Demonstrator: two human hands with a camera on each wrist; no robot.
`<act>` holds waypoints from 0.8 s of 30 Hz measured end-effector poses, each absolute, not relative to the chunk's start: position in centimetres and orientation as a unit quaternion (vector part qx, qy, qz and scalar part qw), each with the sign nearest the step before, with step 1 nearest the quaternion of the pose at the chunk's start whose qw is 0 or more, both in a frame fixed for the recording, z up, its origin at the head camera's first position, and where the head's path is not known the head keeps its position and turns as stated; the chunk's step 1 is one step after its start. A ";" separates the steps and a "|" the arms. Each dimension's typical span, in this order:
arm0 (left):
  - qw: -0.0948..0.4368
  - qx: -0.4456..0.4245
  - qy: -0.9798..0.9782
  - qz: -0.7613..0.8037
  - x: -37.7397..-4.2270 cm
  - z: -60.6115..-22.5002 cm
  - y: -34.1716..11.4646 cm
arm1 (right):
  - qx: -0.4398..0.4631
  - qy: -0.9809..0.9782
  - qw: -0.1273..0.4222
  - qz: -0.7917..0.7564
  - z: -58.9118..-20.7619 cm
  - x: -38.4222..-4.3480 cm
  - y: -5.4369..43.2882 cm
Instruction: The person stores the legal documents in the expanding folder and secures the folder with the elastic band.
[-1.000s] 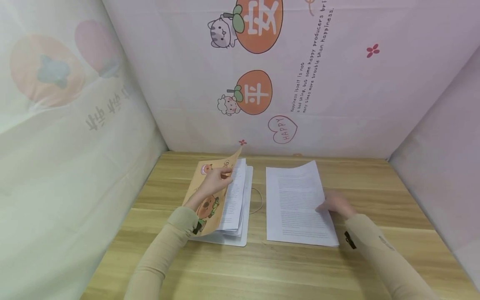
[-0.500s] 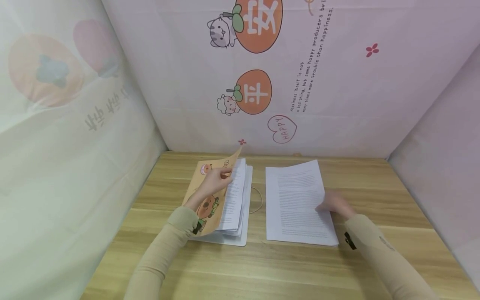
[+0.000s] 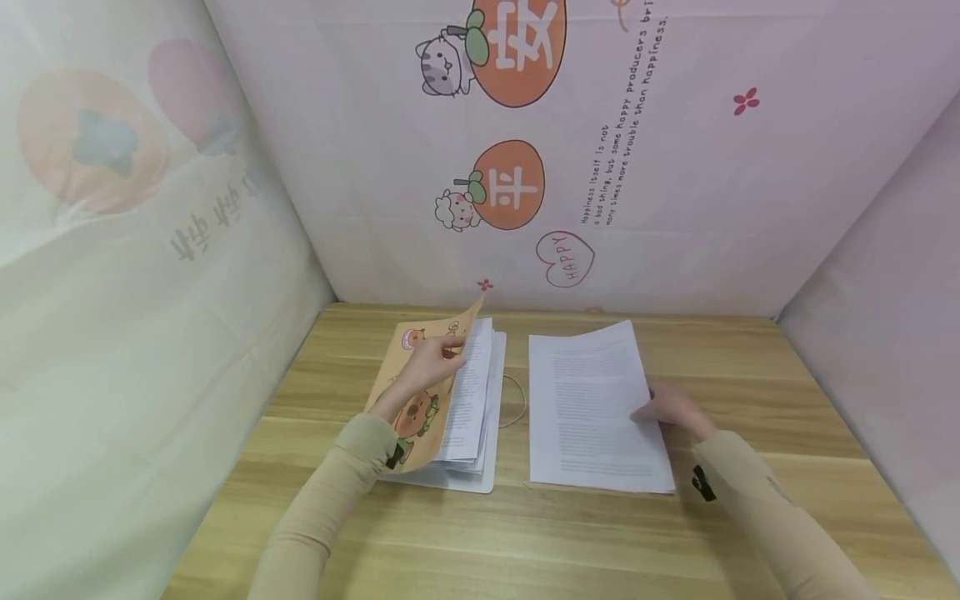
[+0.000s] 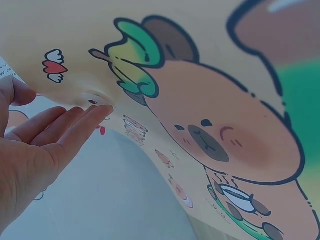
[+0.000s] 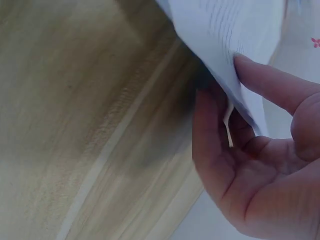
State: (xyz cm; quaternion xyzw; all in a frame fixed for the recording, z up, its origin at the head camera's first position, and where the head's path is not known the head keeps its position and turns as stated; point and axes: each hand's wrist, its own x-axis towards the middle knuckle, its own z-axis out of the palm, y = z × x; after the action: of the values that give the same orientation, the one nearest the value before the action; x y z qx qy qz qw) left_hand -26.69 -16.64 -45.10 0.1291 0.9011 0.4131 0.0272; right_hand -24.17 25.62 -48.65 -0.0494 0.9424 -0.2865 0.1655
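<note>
The paper is at four o'clock in the head view, its three o'clock edge pinched narrowly by the right hand, thumb on top. At the paper's nine o'clock, the left hand grips the folder (printed with cartoon animals), its cover raised over sheets. A thin loop curves between them on the table.

The left hand holds the folder's cartoon cover raised; the right hand grips printed sheets over the wooden desk.
</note>
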 end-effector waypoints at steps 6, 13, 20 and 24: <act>0.016 0.157 0.899 0.409 -26.8 -45.4 -16.6 | -0.052 0.929 0.188 -0.315 -48.2 -24.3 26.1; 0.014 0.169 0.902 0.397 -26.9 -45.4 -16.5 | -0.061 0.923 0.186 -0.333 -47.9 -24.0 26.4; 0.019 0.151 0.909 0.389 -26.7 -45.0 -16.4 | -0.069 0.902 0.185 -0.384 -48.0 -23.6 26.7; 0.024 0.138 0.906 0.400 -26.5 -44.9 -16.4 | -0.069 0.900 0.185 -0.388 -48.0 -23.6 26.9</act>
State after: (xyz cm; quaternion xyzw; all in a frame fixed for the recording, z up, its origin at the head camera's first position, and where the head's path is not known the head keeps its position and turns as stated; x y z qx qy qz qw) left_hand -26.49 -16.35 -44.89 0.1378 0.9056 0.4005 0.0241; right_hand -23.57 26.93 -47.98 -0.0690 0.9001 -0.3883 0.1854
